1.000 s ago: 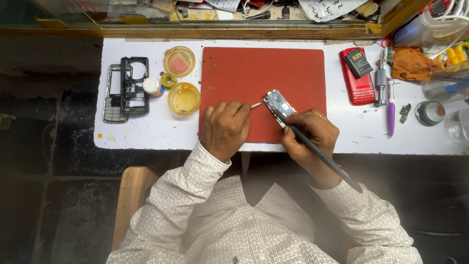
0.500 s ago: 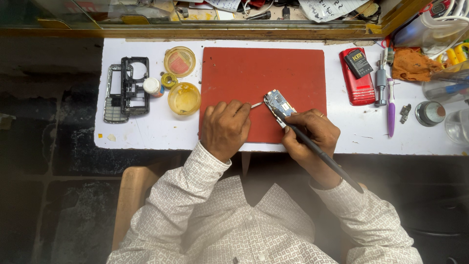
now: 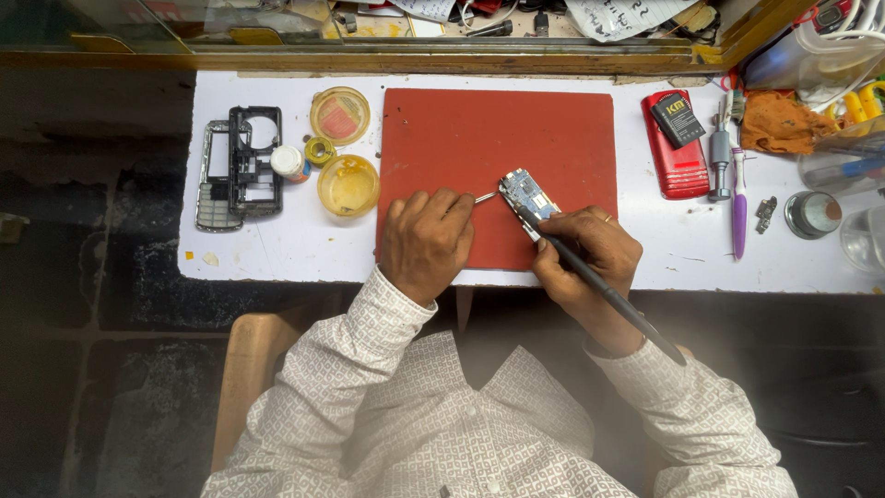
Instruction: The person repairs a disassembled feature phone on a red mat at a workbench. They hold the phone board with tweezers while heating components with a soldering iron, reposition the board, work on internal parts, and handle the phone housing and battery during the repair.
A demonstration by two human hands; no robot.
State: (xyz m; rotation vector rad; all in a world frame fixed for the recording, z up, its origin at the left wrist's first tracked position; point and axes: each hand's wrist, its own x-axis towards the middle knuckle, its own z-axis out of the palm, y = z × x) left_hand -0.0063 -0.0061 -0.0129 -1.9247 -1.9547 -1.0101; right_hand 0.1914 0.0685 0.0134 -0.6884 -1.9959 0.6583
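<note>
Small blue circuit board [image 3: 527, 195] lies on red mat [image 3: 498, 166], near its front edge. Left hand [image 3: 426, 242] pinches thin metal tool [image 3: 485, 196] w/ tip beside board; right hand [image 3: 586, 254] grips dark pen-like iron [image 3: 604, 290] on it. Best: brace wrists on mat, steady light touch.

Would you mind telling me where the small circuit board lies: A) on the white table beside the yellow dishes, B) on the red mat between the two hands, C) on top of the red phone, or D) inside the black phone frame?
B: the circuit board lies on the red mat, with the left hand on one side and the right hand on the other.
</note>
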